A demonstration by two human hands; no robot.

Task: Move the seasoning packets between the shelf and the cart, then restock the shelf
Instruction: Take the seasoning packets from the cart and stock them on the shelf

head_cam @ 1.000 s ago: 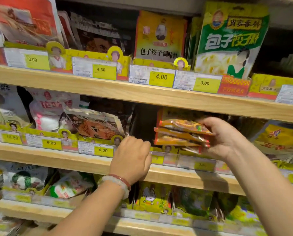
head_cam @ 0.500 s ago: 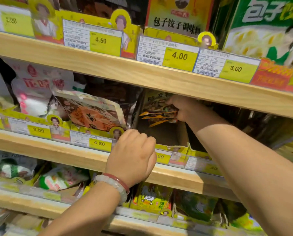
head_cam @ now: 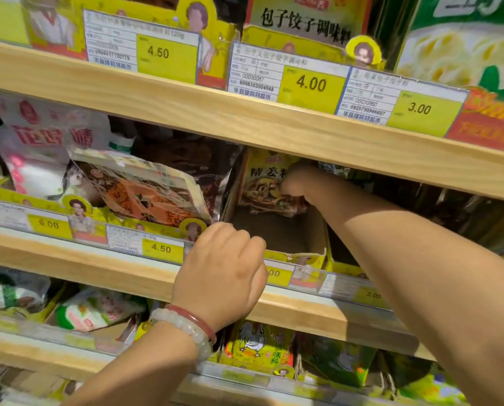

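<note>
Restock underway | my right hand [head_cam: 296, 183] holds seasoning packets [head_cam: 267, 189] deep in cardboard tray [head_cam: 312, 238], mostly bare | left hand [head_cam: 224, 273] grips tray's front | more stock needed, I judge

Wood shelf [head_cam: 69, 256] — cardboard tray [head_cam: 315, 238] w/ seasoning packets [head_cam: 262, 183]

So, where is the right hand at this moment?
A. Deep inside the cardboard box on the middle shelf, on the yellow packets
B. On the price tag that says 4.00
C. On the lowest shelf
A: the right hand reaches far into the cardboard box and grips the yellow packets standing at its back.
</note>
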